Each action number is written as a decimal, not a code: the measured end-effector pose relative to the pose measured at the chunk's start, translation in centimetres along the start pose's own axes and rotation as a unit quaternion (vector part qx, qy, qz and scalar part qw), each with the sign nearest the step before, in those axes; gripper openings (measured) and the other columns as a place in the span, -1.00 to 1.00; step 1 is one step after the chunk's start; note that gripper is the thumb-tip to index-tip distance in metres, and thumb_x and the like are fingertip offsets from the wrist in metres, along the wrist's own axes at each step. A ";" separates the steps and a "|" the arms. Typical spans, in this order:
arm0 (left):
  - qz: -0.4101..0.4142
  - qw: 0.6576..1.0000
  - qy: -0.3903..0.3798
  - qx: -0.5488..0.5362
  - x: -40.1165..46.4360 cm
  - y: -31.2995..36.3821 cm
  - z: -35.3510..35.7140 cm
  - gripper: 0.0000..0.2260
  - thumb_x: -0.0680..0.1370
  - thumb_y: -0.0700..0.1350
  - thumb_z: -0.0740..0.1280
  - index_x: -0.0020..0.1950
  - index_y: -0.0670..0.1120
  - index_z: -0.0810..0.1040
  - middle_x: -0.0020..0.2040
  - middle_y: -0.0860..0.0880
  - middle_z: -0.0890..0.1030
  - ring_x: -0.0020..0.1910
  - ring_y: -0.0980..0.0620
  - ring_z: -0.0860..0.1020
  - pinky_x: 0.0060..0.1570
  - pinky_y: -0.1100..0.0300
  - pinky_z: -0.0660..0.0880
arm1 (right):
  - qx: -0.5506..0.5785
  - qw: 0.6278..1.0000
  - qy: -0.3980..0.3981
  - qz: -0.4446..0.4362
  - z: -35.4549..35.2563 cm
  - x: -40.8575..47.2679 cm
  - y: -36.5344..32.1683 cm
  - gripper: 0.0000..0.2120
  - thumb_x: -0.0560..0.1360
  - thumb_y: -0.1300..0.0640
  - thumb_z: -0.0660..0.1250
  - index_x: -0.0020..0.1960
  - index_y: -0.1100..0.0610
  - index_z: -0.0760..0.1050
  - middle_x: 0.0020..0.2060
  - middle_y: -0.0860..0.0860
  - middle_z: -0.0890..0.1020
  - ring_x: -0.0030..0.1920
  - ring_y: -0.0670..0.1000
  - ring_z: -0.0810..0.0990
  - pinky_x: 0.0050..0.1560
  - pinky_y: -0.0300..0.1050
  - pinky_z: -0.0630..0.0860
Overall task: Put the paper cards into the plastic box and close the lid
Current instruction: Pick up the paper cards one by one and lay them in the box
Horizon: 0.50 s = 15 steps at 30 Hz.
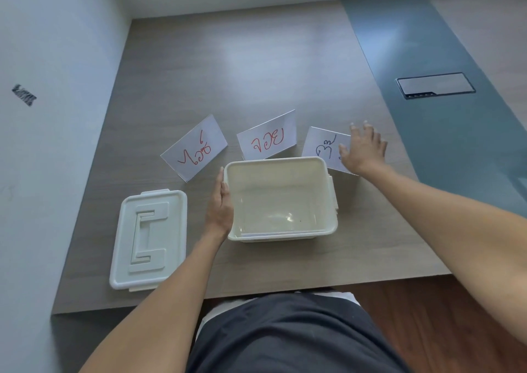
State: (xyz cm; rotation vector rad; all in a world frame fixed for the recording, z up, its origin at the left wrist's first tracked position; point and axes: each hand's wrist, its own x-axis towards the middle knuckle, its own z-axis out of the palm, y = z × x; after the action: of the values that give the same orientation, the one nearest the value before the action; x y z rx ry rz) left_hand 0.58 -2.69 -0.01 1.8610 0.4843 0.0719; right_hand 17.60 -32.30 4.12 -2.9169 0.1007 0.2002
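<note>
1. Plastic box: cream, rectangular, lid off, standing on the wooden worktop near its front edge. All places below are given relative to this box.
2. Box interior: a pale flat sheet lies along the near wall; whether it is a card cannot be told.
3. Lid: white, lying flat on the worktop to the left of the box, apart from it, with a raised handle shape on top.
4. Left card: behind the box and to its left, bearing red handwriting, tilted.
5. Middle card: directly behind the box, red handwriting, its lower edge hidden by the box's far rim.
6. Right card: behind the box's right corner, blue handwriting, partly covered by a hand.
7. Left hand: laid flat against the box's left wall, fingers straight; the grip is open, pressing rather than clasping.
8. Right hand: behind and to the right of the box, fingers spread wide over the right card's right end; the grip is wide and not closed on the card.
9. Recessed panel: dark, set in a grey-blue strip far behind and right of the box.
</note>
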 end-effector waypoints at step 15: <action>-0.008 1.000 0.012 0.020 0.5 -0.4 -0.6 -0.57 0.73 -0.04 -0.06 0.62 0.08 0.13 0.61 0.13 0.18 0.57 0.17 0.13 0.45 0.31 0.04 | 0.036 0.995 0.049 -0.075 0.4 0.3 0.0 -0.79 0.51 0.37 0.17 0.09 0.24 0.51 0.04 0.25 0.61 -0.01 0.33 0.58 -0.06 0.06 0.48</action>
State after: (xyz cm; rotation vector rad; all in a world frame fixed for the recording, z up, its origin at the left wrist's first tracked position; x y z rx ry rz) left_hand 0.76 -1.87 -0.24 1.8977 0.5215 0.0738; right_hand 17.86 -32.24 3.70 -2.8452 -0.0944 0.0278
